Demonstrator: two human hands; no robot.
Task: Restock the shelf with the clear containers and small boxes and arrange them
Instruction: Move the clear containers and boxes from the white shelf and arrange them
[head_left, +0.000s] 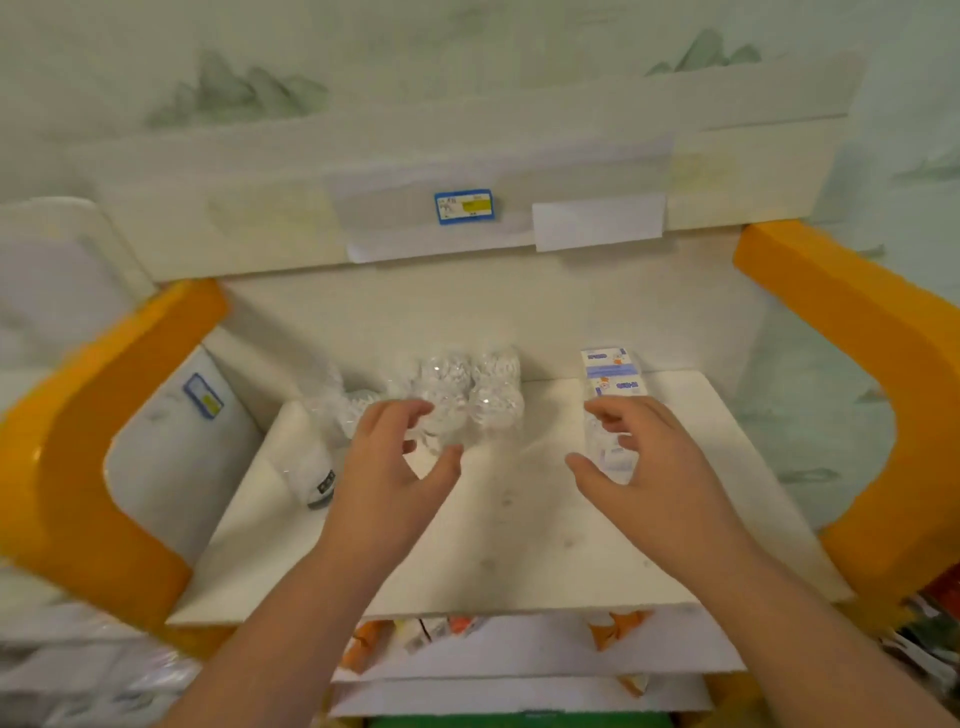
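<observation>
Head view looks down on a white shelf board (498, 561), faintly marked with grey smudges, framed by 2 orange side brackets: the left bracket (78, 457) and the right bracket (852, 364). Behind it a white back panel rises to an upper shelf edge carrying a blue-and-yellow price tag (464, 207) and a blank white slip (597, 221). The wall beyond is pale with soft green mountain shapes.

Clear containers (467, 395) sit in a cluster at the back centre-left of the board; the view is too blurred to count them. Small boxes (613, 374), white with blue print, stand at the back right.

Left hand (389, 467) hovers just in front of the containers, fingers spread and loosely curved, holding nothing. Right hand (639, 457) is beside the boxes, fingers likewise apart; whether it touches them I cannot tell. Lower shelves below show orange-and-white packets (415, 631).
</observation>
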